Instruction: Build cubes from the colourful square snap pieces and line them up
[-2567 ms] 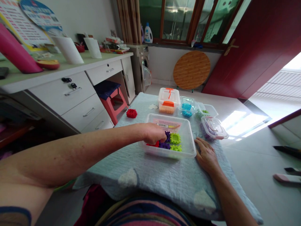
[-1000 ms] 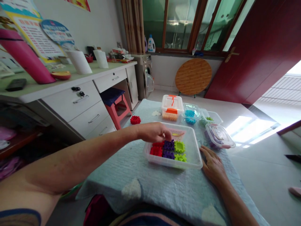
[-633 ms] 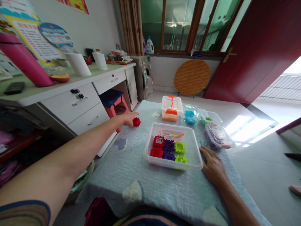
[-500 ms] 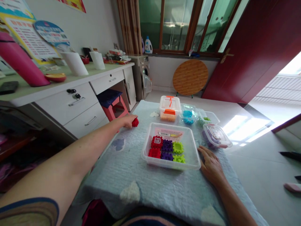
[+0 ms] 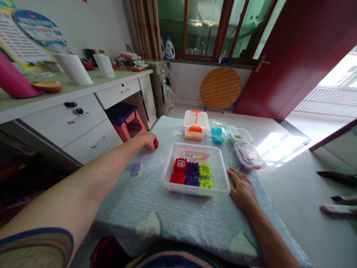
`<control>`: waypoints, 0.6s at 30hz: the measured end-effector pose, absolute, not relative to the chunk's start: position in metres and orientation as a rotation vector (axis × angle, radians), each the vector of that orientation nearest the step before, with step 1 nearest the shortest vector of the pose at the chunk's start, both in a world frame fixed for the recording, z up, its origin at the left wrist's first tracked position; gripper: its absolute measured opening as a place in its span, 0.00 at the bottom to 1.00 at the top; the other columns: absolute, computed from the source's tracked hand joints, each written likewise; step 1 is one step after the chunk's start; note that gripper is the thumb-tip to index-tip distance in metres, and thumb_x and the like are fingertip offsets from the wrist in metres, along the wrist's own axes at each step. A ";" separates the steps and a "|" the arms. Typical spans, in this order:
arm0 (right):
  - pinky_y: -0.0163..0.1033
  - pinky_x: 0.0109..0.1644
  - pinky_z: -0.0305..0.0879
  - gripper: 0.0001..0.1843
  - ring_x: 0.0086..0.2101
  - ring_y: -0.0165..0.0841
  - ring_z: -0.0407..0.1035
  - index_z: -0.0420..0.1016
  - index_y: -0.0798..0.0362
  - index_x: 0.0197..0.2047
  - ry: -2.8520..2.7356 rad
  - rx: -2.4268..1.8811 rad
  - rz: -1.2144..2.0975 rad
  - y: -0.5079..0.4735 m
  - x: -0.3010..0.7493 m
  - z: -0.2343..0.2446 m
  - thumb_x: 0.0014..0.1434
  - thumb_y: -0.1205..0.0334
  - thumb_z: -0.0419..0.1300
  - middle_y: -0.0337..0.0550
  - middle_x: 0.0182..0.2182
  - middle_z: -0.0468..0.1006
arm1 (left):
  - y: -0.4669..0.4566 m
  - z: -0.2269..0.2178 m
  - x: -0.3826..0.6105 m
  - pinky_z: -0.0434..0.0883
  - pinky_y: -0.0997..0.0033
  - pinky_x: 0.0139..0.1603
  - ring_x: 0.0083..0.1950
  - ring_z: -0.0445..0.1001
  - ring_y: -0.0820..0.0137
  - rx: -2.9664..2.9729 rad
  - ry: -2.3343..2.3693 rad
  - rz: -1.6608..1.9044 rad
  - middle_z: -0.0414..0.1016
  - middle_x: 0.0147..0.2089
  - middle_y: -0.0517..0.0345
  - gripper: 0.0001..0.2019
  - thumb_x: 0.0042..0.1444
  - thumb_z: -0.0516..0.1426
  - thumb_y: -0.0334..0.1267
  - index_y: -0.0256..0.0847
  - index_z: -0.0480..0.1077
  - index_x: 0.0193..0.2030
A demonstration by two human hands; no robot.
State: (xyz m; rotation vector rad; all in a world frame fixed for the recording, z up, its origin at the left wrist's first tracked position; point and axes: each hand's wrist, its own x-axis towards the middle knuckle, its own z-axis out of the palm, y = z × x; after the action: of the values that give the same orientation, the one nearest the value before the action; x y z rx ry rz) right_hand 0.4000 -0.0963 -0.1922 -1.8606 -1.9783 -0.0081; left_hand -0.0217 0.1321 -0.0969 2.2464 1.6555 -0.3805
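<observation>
At the table's left edge, my left hand [image 5: 148, 141] closes around a red interlocking block [image 5: 156, 143], which the fingers partly hide. Flat on the cloth lies my right hand [image 5: 243, 189], fingers stretched out beside the right wall of a clear plastic box [image 5: 220, 188]. Inside that box are two rows of notched blocks: red blocks [image 5: 180, 165] on the left, purple blocks [image 5: 192, 169] in the middle, lime green blocks [image 5: 205, 171] on the right. A printed pink label [image 5: 196, 156] shows at the box's far side.
Behind the box stand an orange-latched container [image 5: 196, 121], a clear tub with blue pieces [image 5: 217, 133], a tub with green pieces [image 5: 239, 137] and a lidded container [image 5: 249, 155]. A desk [image 5: 83, 89] and a stool [image 5: 122, 115] are to the left.
The view has shifted slightly, moving the whole scene a little left in the picture. My left hand now covers more of the red block. My right hand stays beside the box.
</observation>
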 end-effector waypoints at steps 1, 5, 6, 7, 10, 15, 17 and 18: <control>0.53 0.62 0.61 0.23 0.58 0.43 0.65 0.71 0.54 0.56 -1.976 -1.863 -0.004 -0.096 0.400 -0.192 0.62 0.57 0.49 0.52 0.58 0.72 | 0.132 -0.096 -0.021 0.68 0.71 0.36 0.35 0.74 0.62 2.250 1.676 -0.401 0.76 0.27 0.55 0.12 0.32 0.62 0.35 0.39 0.73 0.29; 0.53 0.63 0.60 0.23 0.59 0.43 0.64 0.71 0.56 0.57 -1.983 -1.877 0.012 -0.097 0.400 -0.191 0.63 0.56 0.48 0.53 0.59 0.71 | 0.127 -0.087 -0.024 0.67 0.72 0.35 0.37 0.75 0.62 2.311 1.705 -0.395 0.78 0.30 0.54 0.11 0.35 0.62 0.38 0.39 0.75 0.30; 0.53 0.63 0.60 0.23 0.59 0.43 0.64 0.71 0.56 0.57 -1.987 -1.879 0.015 -0.096 0.400 -0.191 0.63 0.56 0.48 0.53 0.59 0.71 | 0.125 -0.082 -0.025 0.67 0.72 0.35 0.37 0.75 0.62 2.331 1.698 -0.381 0.79 0.31 0.55 0.12 0.36 0.62 0.38 0.39 0.75 0.31; 0.53 0.63 0.60 0.24 0.59 0.44 0.64 0.71 0.57 0.57 -1.990 -1.879 0.017 -0.096 0.400 -0.191 0.63 0.55 0.48 0.54 0.59 0.71 | 0.124 -0.076 -0.026 0.67 0.73 0.36 0.38 0.76 0.62 2.350 1.686 -0.369 0.79 0.32 0.55 0.12 0.36 0.62 0.38 0.39 0.75 0.31; 0.53 0.63 0.60 0.24 0.59 0.44 0.64 0.71 0.56 0.57 -1.990 -1.871 0.019 -0.096 0.401 -0.191 0.63 0.55 0.49 0.54 0.59 0.71 | 0.119 -0.049 -0.026 0.67 0.72 0.38 0.39 0.76 0.63 2.412 1.629 -0.344 0.80 0.34 0.55 0.13 0.37 0.61 0.36 0.39 0.76 0.34; 0.52 0.63 0.59 0.24 0.59 0.43 0.64 0.71 0.56 0.57 -1.984 -1.869 0.017 -0.097 0.399 -0.190 0.63 0.55 0.49 0.53 0.59 0.71 | 0.092 0.007 0.000 0.67 0.70 0.42 0.41 0.76 0.64 2.477 1.440 -0.226 0.80 0.39 0.54 0.17 0.38 0.62 0.34 0.37 0.74 0.40; 0.52 0.63 0.59 0.24 0.59 0.44 0.64 0.71 0.57 0.57 -1.987 -1.879 0.021 -0.097 0.399 -0.189 0.64 0.55 0.48 0.54 0.59 0.71 | 0.071 0.023 0.020 0.67 0.70 0.43 0.41 0.76 0.66 2.496 1.286 -0.195 0.80 0.41 0.54 0.18 0.39 0.61 0.32 0.36 0.74 0.42; 0.52 0.63 0.59 0.24 0.59 0.44 0.64 0.71 0.57 0.57 -1.986 -1.884 0.023 -0.097 0.399 -0.189 0.64 0.55 0.48 0.54 0.59 0.71 | 0.060 0.029 0.032 0.68 0.70 0.44 0.41 0.76 0.66 2.506 1.200 -0.203 0.80 0.42 0.55 0.18 0.40 0.61 0.32 0.37 0.74 0.42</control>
State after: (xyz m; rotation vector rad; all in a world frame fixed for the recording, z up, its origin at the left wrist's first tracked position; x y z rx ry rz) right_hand 0.3988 -0.0970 -0.1893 -1.8845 -1.9858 0.0226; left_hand 0.0319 0.0596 0.0285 2.5064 1.2001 -0.2029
